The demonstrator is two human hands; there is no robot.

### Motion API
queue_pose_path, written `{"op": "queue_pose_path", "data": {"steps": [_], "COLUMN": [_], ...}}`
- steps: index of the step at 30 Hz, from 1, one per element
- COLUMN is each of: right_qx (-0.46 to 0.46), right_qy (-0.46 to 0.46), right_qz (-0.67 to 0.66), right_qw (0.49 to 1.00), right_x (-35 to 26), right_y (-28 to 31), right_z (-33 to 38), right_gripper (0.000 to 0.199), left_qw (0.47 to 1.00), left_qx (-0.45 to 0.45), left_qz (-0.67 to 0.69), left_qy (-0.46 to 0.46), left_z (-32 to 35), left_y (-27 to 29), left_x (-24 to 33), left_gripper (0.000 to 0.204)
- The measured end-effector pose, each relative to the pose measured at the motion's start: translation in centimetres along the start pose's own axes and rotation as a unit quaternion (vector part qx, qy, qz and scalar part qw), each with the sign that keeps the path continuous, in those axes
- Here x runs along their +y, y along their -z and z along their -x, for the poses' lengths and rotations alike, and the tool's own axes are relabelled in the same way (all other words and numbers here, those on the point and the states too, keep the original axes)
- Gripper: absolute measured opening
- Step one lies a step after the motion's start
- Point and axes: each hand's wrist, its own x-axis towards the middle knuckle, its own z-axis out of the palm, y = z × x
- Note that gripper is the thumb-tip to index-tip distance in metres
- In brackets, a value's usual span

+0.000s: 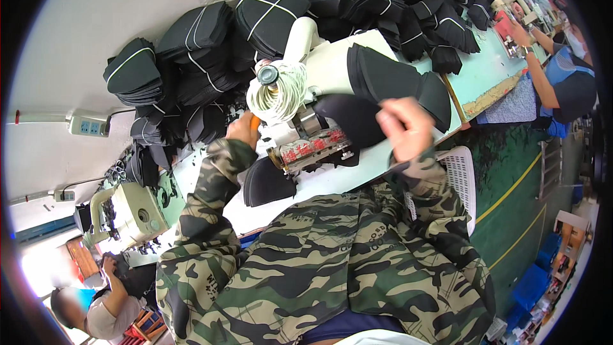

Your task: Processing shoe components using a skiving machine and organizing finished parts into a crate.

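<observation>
My left hand (pixel 242 129) is closed around an orange handle-like thing (pixel 255 122) at the left side of a cream bench machine (pixel 327 67). The kind of tool is hidden by my fingers. My right hand (pixel 407 126), smeared by motion, is at the right edge of a black curved sheet (pixel 351 118) lying at the machine's front; whether its fingers grip the sheet is unclear. A coil of pale cord (pixel 276 99) hangs on the machine. One stack of black curved pieces (pixel 268 182) lies front left, and another fanned stack (pixel 383 80) lies to the right.
Tied black bundles (pixel 268 16) are piled along the wall behind. A white plastic basket (pixel 458 176) stands by my right forearm. Another cream machine (pixel 137 214) is at the left. Co-workers sit at far left (pixel 105 306) and far right (pixel 562 83). Black scraps litter the green floor (pixel 498 172).
</observation>
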Motion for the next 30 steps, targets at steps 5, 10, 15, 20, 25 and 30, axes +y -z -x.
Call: {"op": "queue_pose_path", "data": {"steps": [5,10,15,20,25,30], "right_qx": [0.071,0.034,0.079,-0.054,-0.22,-0.026], "right_qy": [0.12,0.169,0.248,0.186,0.056,0.185], "right_qz": [0.198,0.155,-0.096,-0.192,-0.331,-0.183], "right_qw": [0.97,0.973,0.961,0.962,0.916,0.965], "right_x": [1.6,-1.5,-9.7,-8.2,-8.8,-8.6], "right_y": [2.6,-1.6,-8.5,-9.0,-9.1,-8.1], "right_z": [-2.5,-2.3,-5.4,-8.2,-8.5,-8.2], "right_gripper": [0.013,0.032,0.038,0.036,0.02,0.015], "left_qw": [0.91,0.943,0.966,0.96,0.765,0.752], "left_qx": [-0.363,-0.297,-0.208,-0.253,-0.44,-0.434], "left_qz": [-0.201,-0.148,-0.152,-0.113,0.471,0.487], "left_qy": [0.014,0.002,-0.004,0.025,0.008,0.095], "left_z": [5.2,6.2,8.1,7.0,6.8,2.2], "left_y": [-0.3,-1.7,-2.3,-0.3,5.5,3.5], "left_x": [2.0,0.6,0.9,0.5,1.8,6.5], "left_gripper": [0.044,0.049,0.036,0.029,0.023,0.024]}}
